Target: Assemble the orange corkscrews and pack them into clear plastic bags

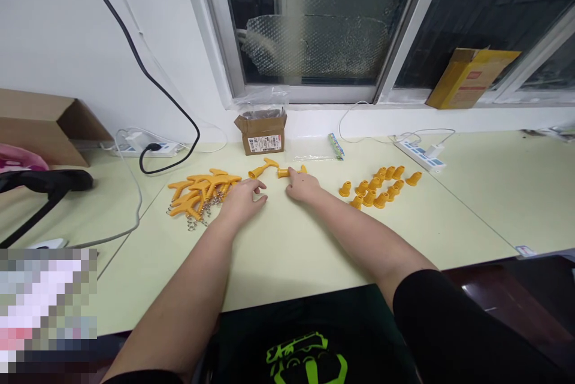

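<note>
Yellow piece (283,173) under right hand (306,185), fingers bent, grip unclear. Left hand (240,201) empty, fingers loosely parted, beside heap of forked parts (207,183).

Even, bright indoor light covers the table (269,252), with soft shading along its near edge. The far window (323,0) is dim, a pale streak at its left perhaps a reflected lamp. Wide-angle distortion slants its frame; coarse pixel blocks mask the near left corner.
</note>
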Tool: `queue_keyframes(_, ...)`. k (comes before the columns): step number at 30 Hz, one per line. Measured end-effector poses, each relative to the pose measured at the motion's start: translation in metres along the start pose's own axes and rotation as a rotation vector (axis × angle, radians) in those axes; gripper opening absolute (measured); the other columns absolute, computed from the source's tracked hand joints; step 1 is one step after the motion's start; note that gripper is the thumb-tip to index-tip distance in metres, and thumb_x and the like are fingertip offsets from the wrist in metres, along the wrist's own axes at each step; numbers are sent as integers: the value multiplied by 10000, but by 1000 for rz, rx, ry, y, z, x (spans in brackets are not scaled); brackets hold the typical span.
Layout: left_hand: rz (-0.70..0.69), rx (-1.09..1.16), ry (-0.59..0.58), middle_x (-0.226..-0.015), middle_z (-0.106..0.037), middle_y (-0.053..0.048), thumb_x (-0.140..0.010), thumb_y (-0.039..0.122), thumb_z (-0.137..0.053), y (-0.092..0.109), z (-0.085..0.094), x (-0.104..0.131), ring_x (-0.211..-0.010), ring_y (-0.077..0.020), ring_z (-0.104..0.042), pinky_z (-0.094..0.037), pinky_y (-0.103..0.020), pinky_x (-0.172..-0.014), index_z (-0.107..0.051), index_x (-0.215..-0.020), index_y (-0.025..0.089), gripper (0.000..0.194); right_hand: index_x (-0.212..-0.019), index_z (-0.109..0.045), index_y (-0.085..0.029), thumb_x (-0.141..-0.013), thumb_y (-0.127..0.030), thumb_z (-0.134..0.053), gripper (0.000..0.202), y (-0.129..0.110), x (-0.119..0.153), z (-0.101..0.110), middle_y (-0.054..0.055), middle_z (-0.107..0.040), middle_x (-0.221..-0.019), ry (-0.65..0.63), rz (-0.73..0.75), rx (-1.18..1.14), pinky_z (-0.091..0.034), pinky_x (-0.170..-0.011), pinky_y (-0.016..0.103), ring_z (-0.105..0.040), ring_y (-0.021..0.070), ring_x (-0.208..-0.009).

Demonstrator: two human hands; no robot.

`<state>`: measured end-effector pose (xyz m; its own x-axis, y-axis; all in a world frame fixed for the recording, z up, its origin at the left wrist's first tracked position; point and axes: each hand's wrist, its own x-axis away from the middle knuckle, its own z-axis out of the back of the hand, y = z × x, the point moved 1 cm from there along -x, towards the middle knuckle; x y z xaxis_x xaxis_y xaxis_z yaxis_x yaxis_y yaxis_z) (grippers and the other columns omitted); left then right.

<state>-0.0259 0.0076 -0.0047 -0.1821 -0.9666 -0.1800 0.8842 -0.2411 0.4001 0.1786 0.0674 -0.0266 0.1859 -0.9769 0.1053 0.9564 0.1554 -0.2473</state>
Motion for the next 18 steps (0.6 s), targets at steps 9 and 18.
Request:
queue_keyframes(9, -291, 106, -39, -1260, -630, -67, -850, 343, -695, 16, -5, 11, -1278, -292, -554, -475, -422, -1044, -646, -1291, 276, 449, -1090, -626, -248, -737, -567, -790, 503, 17, 58, 17, 31, -696, -909, -92, 289, -235, -445, -688, 316, -641, 228, -816)
queue_keyframes(18, -601, 278, 40, -1340, -634, -99, -888, 352, -744, 39, -14, 16, -1278, -272, -575, -471, -448, -1102, -581, -1338, 255, 489, -1190, -591, -205, -825, -483, -666, 465, 55, 97, 18, 67, -736, -978, -455, 389, -1661, -556, -744, 331, -659, 167, -741)
